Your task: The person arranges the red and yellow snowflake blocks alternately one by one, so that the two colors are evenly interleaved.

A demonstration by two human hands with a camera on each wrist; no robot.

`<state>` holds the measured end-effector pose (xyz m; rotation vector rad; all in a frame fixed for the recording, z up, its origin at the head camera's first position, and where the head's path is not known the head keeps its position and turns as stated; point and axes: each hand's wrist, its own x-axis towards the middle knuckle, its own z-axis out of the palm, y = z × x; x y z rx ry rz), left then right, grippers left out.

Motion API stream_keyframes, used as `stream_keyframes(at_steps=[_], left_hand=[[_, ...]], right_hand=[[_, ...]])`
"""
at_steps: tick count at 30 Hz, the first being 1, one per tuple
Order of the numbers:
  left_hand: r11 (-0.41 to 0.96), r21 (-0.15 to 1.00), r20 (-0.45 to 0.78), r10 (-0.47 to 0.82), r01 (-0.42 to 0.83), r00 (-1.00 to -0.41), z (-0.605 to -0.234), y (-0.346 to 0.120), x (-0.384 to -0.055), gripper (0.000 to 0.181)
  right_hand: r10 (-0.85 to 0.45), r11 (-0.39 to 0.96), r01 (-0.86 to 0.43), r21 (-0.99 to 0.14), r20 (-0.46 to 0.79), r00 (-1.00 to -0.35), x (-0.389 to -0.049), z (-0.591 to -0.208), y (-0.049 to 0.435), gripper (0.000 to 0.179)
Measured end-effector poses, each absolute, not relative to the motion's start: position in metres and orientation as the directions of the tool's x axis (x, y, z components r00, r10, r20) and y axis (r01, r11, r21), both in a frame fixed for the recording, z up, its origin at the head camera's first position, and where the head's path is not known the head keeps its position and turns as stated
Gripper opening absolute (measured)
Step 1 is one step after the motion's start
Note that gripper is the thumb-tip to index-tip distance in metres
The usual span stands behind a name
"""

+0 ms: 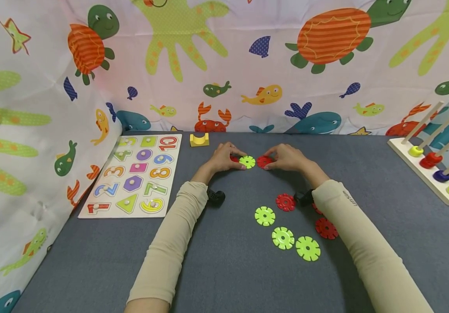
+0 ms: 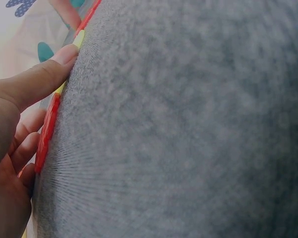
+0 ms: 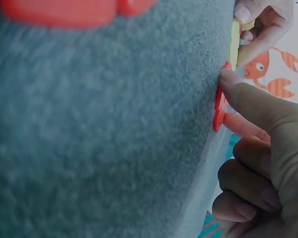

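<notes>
My left hand pinches a notched green disc at its edges, thumb on the near side. Under that hand lies a red disc, mostly hidden in the head view. To the right, the thumb and a finger of my right hand pinch another notched red disc. All three discs lie low at the tabletop in a row. In the right wrist view the held red disc is close to the green one; whether they touch I cannot tell.
Nearer me lie several loose discs, green and red, one partly under the right sleeve. A number and shape puzzle board stands left, with a yellow block beside it. At right is a peg stacker with coloured rings.
</notes>
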<state>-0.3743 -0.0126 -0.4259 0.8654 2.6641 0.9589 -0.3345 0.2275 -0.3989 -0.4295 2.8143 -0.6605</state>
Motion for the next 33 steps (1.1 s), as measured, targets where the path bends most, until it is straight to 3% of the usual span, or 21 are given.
stream_keyframes(at_steps=[16,22,33], left_hand=[[0.69,0.522,-0.031,0.603,0.502,-0.797,-0.416,-0.001,-0.376,0.053],[0.654,0.544,-0.006,0.629,0.525,-0.777,-0.413,0.011,-0.375,0.054],[0.703,0.513,-0.031,0.588,0.492,-0.808,-0.418,0.035,-0.371,0.055]], right_hand=[[-0.306,0.867,-0.215,-0.45,-0.139,-0.942,-0.332,-0.401,0.228,0.049],[-0.302,0.87,-0.215,-0.444,-0.134,-0.944,-0.331,-0.4,0.229,0.049],[-0.316,0.859,-0.23,-0.457,-0.12,-0.941,-0.329,-0.392,0.232,0.052]])
